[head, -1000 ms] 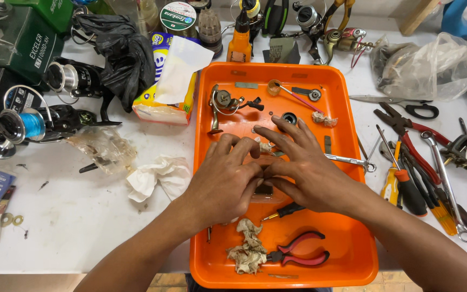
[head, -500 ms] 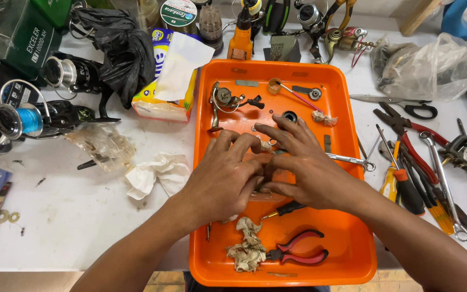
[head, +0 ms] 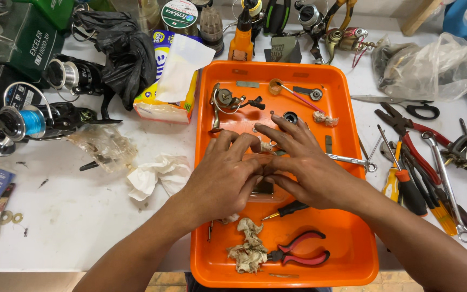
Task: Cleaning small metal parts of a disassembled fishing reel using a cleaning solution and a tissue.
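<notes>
White bench: hands (head: pixel 268 173) meet over orange tray (head: pixel 352 259).

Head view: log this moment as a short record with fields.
Surface: white workbench
Container: orange tray
Left hand: over the tray's middle, fingers bent, meeting the right hand
Right hand: over the tray, fingers spread
Held item: hidden between the hands
In tray: red-handled pliers, crumpled rag
Right of tray: screwdrivers
</notes>
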